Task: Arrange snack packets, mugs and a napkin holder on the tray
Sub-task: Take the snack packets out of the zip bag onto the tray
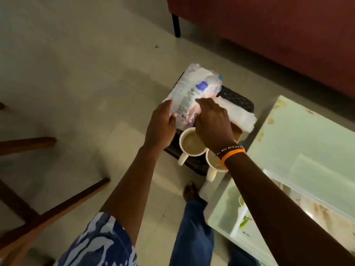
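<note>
You were mid-placement on a snack packet (192, 93). Your left hand (162, 127) had its thumb and fingers curled round the packet's near left edge. Your right hand (211, 123) lay on the packet's near right side, fingers bent down onto it; can't tell whether it pinched the packet or just pressed. The packet sat over the far-left part of the black tray (239, 101), its far end hanging past the tray rim.

Directly under your right wrist: two filled mugs (190, 144), touching each other, at the tray's near end. Just right of your right hand: white napkins (238, 115) in what looked like a wooden holder, mostly hidden by your hand.

My read: mugs and napkins were already on, packet was the step in hand. Next move probably called for sliding the packet right, toward the bare tray patch beyond the napkins, so it quit overhanging.

Room: tight below your grip, since the mugs were full and a dropped wrist could tip one. The glass table edge (255, 139) crowded the right. Open floor (76, 73) to the left and beyond.
</note>
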